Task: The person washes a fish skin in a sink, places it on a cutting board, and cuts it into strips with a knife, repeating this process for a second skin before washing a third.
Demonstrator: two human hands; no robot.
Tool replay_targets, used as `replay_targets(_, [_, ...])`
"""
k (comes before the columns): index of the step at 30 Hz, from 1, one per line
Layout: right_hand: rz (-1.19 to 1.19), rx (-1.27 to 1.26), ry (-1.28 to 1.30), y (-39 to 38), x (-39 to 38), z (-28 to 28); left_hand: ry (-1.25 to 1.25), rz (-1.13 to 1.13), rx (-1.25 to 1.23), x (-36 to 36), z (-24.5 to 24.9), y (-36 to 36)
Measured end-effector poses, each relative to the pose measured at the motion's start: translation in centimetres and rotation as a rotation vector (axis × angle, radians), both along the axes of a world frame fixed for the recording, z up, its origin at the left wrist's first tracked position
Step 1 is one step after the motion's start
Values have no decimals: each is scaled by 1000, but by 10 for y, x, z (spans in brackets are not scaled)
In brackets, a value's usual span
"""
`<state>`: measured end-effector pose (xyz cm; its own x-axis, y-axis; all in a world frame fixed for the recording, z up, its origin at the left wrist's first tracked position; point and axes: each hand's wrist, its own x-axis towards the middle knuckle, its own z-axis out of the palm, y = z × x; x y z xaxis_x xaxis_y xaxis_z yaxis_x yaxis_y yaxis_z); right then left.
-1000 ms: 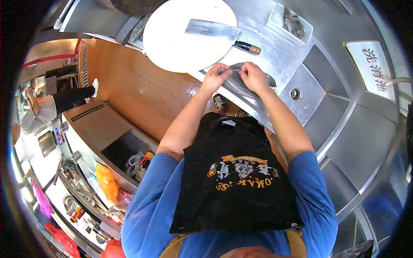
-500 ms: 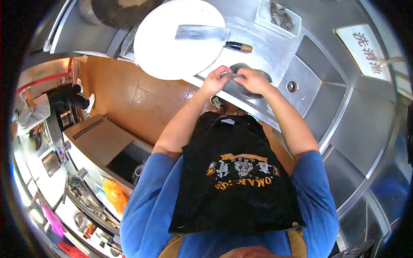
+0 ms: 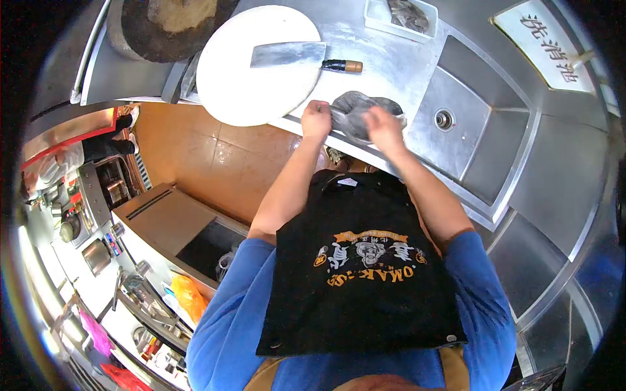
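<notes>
At the counter's front edge lies a thin, grey, see-through bag-like bundle (image 3: 353, 107) with dark contents that are hard to make out. My left hand (image 3: 316, 120) is closed on its left end, fingers pinched together. Over the bundle's right side is my right hand (image 3: 386, 130), smeared by motion, its fingertips overlapping the grey material. Just beyond them a cleaver (image 3: 287, 55) lies flat, its blade on the round white cutting board (image 3: 254, 91) and its dark, wood-tipped handle reaching over the steel counter (image 3: 385, 62).
A steel sink (image 3: 463, 140) with a drain adjoins the counter on the right. At the back stands a white tray (image 3: 385, 27) holding grey items. A round wooden block (image 3: 134, 39) sits at upper left. Another person's legs (image 3: 107, 146) show at far left, beyond an open cardboard box (image 3: 173, 215).
My hands, together at the bundle before, are now farther apart, the right one moving and blurred. More of the grey bundle shows between them. The whole view has shifted slightly.
</notes>
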<state>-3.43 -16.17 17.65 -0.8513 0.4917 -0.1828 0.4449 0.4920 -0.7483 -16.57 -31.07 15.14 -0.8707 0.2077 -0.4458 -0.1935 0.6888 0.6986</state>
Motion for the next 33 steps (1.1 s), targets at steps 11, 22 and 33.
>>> replay_targets(11, [-1357,-846,311,257,249,-145,115,288,128,17,-2,-4])
replay_targets(22, [-1824,-492,319,329,267,-86,326,200,28,29,-51,10])
replay_targets(33, [-1225,-473,577,383,245,36,-221,271,555,9,-18,-17])
